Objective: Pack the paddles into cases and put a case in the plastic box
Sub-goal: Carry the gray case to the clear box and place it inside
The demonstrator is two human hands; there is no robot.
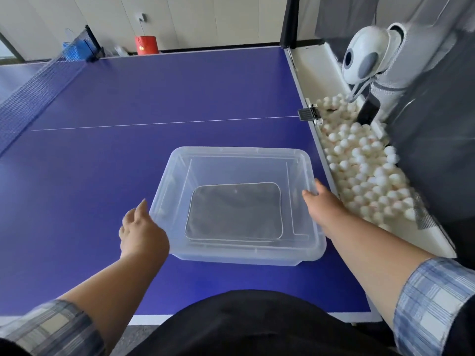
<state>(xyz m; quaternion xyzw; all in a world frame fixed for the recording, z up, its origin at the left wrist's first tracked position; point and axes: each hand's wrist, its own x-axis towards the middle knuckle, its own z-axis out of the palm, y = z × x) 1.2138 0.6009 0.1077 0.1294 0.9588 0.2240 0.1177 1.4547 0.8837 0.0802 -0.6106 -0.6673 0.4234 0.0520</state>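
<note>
A clear plastic box point(180, 160) stands on the blue table-tennis table, near its right edge. A flat grey paddle case point(235, 210) with pale piping lies on the box's floor. My left hand point(141, 233) hovers just beside the box's left wall, fingers loosely apart, holding nothing. My right hand point(317, 195) rests against the box's right rim, with the thumb on the rim; its fingers are partly hidden behind the wall. No loose paddle is in view.
The table point(154, 98) stretches ahead, with the net point(30, 98) at far left. A white trough of several white balls point(365, 170) runs along the right edge, below a white ball machine point(365, 57). A red bag point(146, 44) stands beyond the far end.
</note>
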